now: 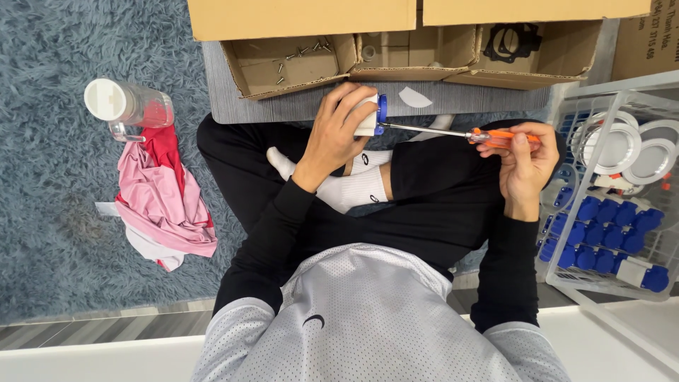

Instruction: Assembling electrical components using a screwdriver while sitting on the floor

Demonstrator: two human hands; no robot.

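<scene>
Here's the left hand [338, 126], wrapped tight around a small white plug with a blue collar [373, 117], held up above the crossed legs, just short of the grey mat [233, 106]. The right hand [525, 159] grips the orange handle of one screwdriver [453, 132], its thin shaft running level across to meet the plug's blue end. Open air between the two hands, nothing in the way.

Up top, three open cardboard compartments [283, 67] sit close by: loose screws [300, 55] in the left one, a black gasket [511, 41] in the right.

Tight on the right: a white wire basket [566, 279] presses against the right forearm, packed with blue-capped parts [608, 223], too many to count, plus three white round lids [622, 147].

Left side is roomier: shaggy blue rug [49, 177], one clear bottle [127, 105] lying down, one pink and red cloth [164, 201] beside the knee.
</scene>
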